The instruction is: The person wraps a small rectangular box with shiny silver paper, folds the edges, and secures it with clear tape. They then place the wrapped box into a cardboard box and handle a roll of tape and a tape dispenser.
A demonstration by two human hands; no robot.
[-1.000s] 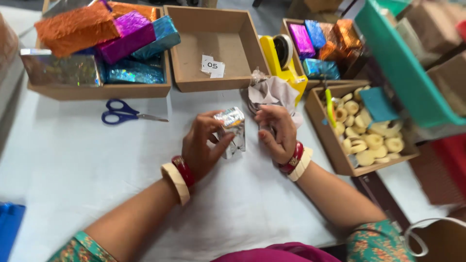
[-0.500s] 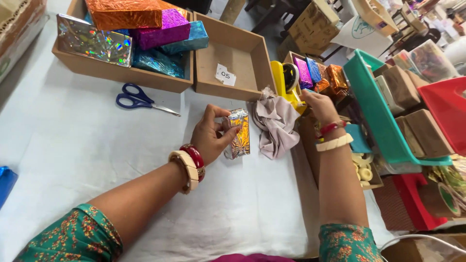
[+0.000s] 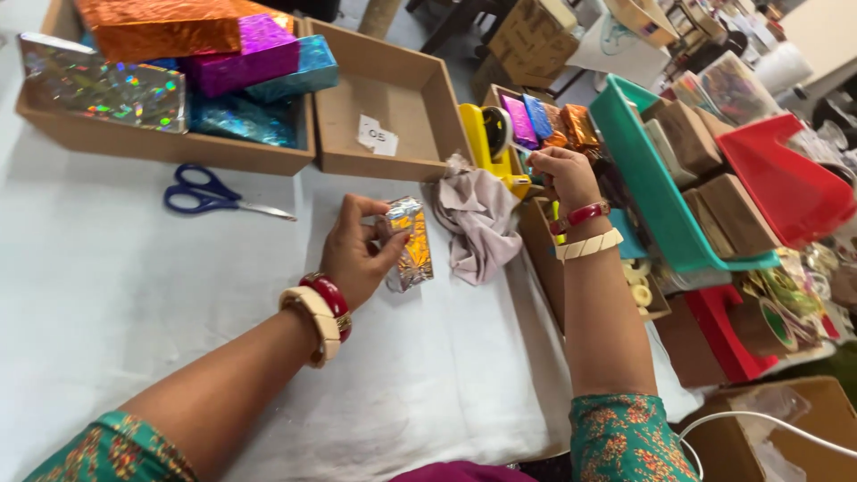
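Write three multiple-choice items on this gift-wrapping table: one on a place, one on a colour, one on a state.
1. Where do the scissors lie?
A. on the white table
B. in the teal tray
C. in the empty box

2. What colour are the scissors' handles?
A. red
B. blue
C. yellow

3. What is the left hand doing?
A. lying flat, empty
B. holding a small foil-wrapped packet
C. gripping the cloth

Answers:
1 A, they rest on the table before the cardboard boxes.
2 B, both loops are blue.
3 B, its fingers clasp the foil-wrapped packet; the right hand is at the yellow tape dispenser.
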